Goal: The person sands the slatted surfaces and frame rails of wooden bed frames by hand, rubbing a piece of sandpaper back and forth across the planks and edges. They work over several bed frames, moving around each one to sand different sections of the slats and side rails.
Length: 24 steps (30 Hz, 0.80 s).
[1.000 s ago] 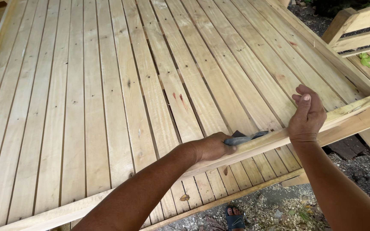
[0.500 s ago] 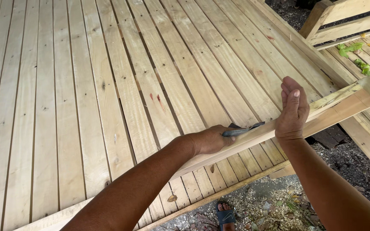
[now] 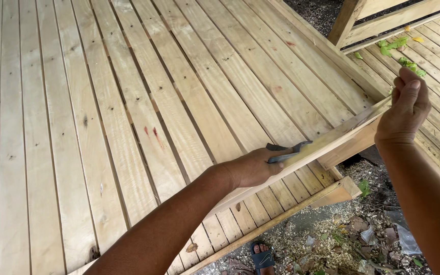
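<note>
Hidden under the left hand (image 3: pixel 253 167): most of the dark tool (image 3: pixel 287 152), only its tip and upper edge showing. Covered by the right hand (image 3: pixel 403 109): the far end of the plank (image 3: pixel 332 140). Cut off at the bottom edge: both forearms and the sandalled foot (image 3: pixel 262 257). Too small to identify: litter among the sawdust (image 3: pixel 327 234).

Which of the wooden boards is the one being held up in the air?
The long narrow board, slanting across the picture: the left hand and right hand lift it, while the other boards lie flat in the slatted deck.
</note>
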Available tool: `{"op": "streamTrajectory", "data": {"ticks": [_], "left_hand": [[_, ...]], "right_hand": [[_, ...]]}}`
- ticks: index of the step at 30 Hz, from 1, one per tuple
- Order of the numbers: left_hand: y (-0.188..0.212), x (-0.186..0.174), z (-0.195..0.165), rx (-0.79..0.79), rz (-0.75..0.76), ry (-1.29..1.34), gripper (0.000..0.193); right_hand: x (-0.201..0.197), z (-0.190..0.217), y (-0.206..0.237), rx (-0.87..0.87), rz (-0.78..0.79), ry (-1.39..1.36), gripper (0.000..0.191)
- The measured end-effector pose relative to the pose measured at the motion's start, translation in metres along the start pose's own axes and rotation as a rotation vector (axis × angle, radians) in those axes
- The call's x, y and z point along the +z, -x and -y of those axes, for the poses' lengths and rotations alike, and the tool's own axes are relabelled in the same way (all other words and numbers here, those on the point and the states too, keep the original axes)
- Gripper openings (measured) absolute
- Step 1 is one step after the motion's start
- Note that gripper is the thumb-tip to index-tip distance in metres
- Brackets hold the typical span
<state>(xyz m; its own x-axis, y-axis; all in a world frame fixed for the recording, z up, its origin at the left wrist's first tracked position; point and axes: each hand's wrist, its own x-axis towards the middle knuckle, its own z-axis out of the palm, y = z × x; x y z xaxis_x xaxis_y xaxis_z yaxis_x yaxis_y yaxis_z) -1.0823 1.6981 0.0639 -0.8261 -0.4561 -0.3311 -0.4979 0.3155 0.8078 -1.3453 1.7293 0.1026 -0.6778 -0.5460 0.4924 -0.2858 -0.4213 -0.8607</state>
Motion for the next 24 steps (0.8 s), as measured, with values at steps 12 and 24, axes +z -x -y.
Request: {"op": "streamTrajectory", "data": {"ticks": [12, 24], "left_hand": [[-0.104, 0.009, -0.054, 0.114, -0.036, 0.093, 0.056], [-0.196, 0.014, -0.123, 0.185, -0.179, 0.220, 0.053]], "right_hand": [[-0.028, -0.025, -0.054, -0.119, 0.004, 0.525, 0.044], [-0.035, -0.037, -0.085, 0.264, -0.072, 0.289, 0.059]]}}
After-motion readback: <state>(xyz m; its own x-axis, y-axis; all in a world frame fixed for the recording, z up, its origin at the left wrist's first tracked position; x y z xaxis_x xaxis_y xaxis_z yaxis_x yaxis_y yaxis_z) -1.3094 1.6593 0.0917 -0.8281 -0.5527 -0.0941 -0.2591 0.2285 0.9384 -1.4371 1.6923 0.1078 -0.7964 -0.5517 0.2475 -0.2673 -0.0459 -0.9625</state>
